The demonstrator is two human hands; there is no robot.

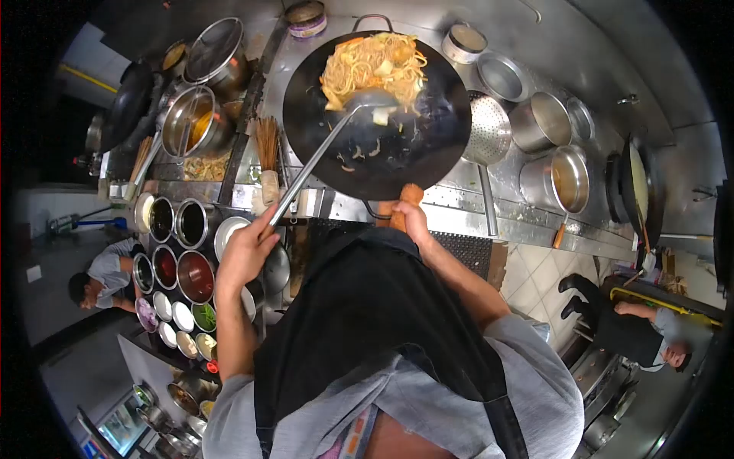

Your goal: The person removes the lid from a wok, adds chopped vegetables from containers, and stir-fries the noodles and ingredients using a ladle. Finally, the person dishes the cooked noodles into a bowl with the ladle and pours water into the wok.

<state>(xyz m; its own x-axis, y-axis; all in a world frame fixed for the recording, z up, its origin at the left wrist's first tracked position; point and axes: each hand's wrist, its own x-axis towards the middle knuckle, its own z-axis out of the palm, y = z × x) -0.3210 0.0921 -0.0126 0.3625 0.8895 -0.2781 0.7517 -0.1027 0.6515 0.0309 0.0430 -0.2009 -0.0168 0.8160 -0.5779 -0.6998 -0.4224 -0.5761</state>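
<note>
My left hand (247, 252) is closed around the long steel handle of a ladle (315, 159). The ladle's bowl rests against stir-fried noodles (375, 67), heaped with pale vegetable pieces at the far side of a large black wok (336, 145). At the wok's near rim, my right hand (414, 220) is closed on an orange-brown folded cloth (411, 195). This cloth lies by the wok's near loop handle, which my fingers partly hide. A few noodle scraps stick to the bare near half of the wok.
Right of the wok lie a perforated skimmer (487, 126) and steel pots (540, 122). A bamboo brush (268, 149) stands at left, near a pot with a strainer (196, 122). Sauce containers (196, 275) crowd the left side. Two other people are at far left and far right.
</note>
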